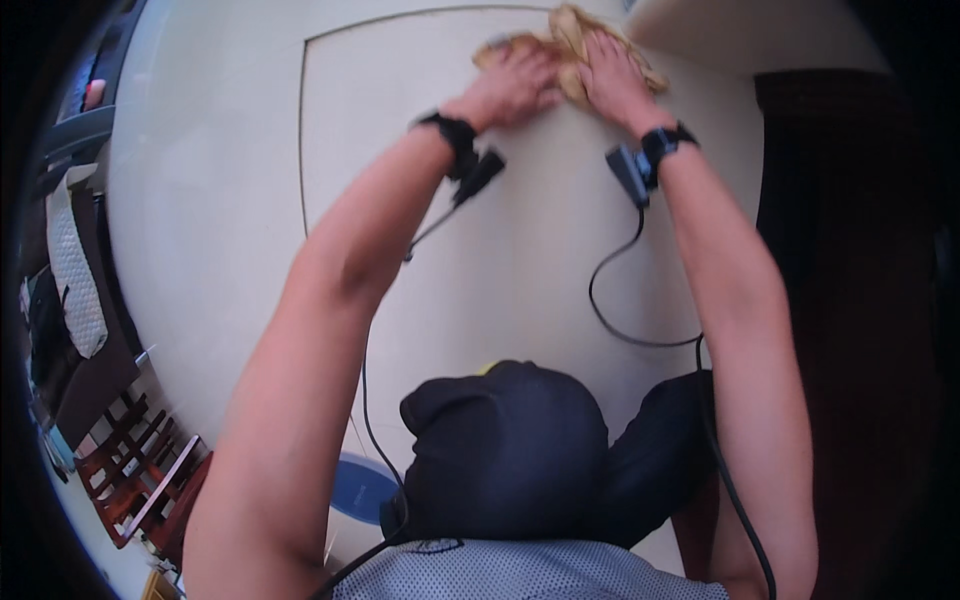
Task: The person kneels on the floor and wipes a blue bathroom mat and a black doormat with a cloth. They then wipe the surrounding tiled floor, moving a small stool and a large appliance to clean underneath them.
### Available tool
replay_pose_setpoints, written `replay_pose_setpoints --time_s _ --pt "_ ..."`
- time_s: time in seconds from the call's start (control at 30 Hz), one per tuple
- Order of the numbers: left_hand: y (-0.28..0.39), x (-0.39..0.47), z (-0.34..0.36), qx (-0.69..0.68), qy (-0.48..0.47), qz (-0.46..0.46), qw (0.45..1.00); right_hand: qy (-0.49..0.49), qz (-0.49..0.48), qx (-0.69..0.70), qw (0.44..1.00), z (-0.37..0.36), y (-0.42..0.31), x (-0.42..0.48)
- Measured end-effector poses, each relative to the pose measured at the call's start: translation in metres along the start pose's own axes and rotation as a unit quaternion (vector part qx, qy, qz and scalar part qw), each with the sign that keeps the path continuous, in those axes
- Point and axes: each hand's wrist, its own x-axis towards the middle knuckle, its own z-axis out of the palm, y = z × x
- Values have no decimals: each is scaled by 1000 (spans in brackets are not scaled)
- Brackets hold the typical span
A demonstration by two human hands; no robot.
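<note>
A crumpled tan cloth (pixel 568 30) lies on the pale, smooth floor (pixel 480 300) at the top of the head view. My left hand (pixel 517 82) presses down on the cloth's left part, its fingers slightly spread and blurred. Beside it, my right hand (pixel 615 75) rests on the right part, fingertips over a bunched fold. Whether either hand grips the fabric cannot be told. Black straps with small cabled devices are on both wrists, and the cables run back along my arms.
Dark wooden furniture (pixel 832 225) stands at the right, with a pale rounded surface (pixel 735 34) above it. A blue-topped bin or container (pixel 364 487) is near my knees. Dark red wooden furniture (pixel 135 472) and a quilted white fabric (pixel 75 262) are at the left. A thin dark line borders a floor section.
</note>
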Motion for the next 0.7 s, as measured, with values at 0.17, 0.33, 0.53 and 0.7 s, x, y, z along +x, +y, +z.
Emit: replay_pose_setpoints --time_s 0.17,0.33,0.53,0.7 --pt "-64 42 -10 -119 -47 -119 985 -78 5 86 993 -34 -17 -17" --pt "5 62 -62 -255 9 -110 961 -75 14 193 978 -42 9 -79" --pt "18 85 -2 -63 68 -294 951 -45 91 227 969 -50 1 -109" --pt "47 104 26 0 103 -242 965 -40 155 60 985 -44 35 -173"
